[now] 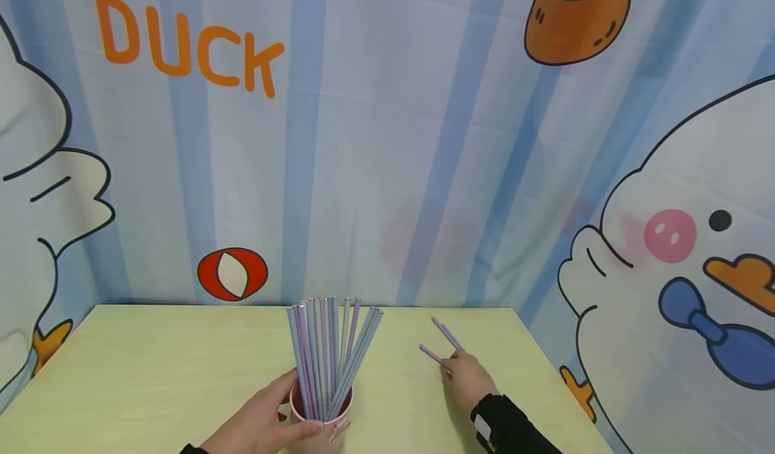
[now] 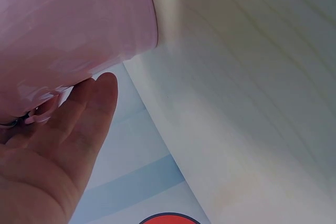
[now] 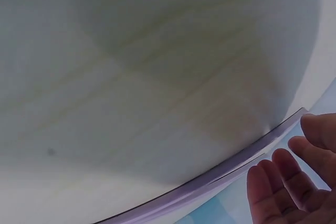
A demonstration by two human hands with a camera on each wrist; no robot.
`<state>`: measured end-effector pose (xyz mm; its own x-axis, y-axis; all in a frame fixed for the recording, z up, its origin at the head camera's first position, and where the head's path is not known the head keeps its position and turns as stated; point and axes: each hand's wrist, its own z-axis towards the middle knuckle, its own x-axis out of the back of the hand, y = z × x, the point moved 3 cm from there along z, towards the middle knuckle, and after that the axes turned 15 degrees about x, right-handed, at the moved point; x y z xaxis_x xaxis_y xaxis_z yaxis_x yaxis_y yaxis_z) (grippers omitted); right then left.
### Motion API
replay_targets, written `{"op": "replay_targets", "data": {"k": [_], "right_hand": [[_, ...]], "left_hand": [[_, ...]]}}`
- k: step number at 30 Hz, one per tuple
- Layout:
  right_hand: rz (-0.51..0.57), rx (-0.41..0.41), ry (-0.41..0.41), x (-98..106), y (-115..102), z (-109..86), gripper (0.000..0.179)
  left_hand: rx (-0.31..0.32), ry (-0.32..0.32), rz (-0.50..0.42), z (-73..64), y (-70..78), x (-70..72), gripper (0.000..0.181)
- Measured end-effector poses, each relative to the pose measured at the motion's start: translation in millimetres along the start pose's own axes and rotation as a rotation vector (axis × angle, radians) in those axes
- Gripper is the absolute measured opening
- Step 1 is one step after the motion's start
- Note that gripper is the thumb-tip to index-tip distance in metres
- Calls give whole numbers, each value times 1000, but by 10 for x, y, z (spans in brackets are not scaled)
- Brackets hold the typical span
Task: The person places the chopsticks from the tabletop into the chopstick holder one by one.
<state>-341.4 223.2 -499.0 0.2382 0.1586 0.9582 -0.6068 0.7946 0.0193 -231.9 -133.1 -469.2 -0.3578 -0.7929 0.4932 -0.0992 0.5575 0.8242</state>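
A pink cup (image 1: 323, 442) stands near the front of the table, packed with pale purple and blue-grey straws (image 1: 327, 360). My left hand (image 1: 266, 410) holds the cup from the left, thumb across its front and fingers along its far side. In the left wrist view, fingers (image 2: 79, 124) lie against the glossy pink wall. To the right, my right hand (image 1: 469, 379) reaches down over loose purple straws (image 1: 449, 336), whose far ends stick out past it. From the right wrist, its fingers (image 3: 286, 182) look loosely bent beside the straws (image 3: 210, 179), with the thumb at a straw's end.
A pale wood-toned table (image 1: 169, 366) carries the cup and the loose straws. Close behind it hangs a light blue striped curtain (image 1: 375, 138) with duck pictures and orange lettering, which also runs along both sides.
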Motion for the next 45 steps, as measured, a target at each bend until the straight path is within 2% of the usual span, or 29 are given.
{"op": "replay_targets", "data": {"k": [13,24,33,40,45], "right_hand": [[-68,4,-22,-29,31,-29,15],[-129,54,-55,-52,13,0,13],[-66,80,-65,17,-106,27,10],[41,15,-81,23,-199,44,5],[70,17,-81,-17,-259,51,4]], "left_hand": [[-16,-4,-12,-15,17,-4,80],[-8,-2,-13,-11,24,-6,81],[-3,-2,-18,-21,21,-10,83],[-9,-3,-20,-17,14,-9,81],[-8,-6,-29,-13,7,-11,81]]}}
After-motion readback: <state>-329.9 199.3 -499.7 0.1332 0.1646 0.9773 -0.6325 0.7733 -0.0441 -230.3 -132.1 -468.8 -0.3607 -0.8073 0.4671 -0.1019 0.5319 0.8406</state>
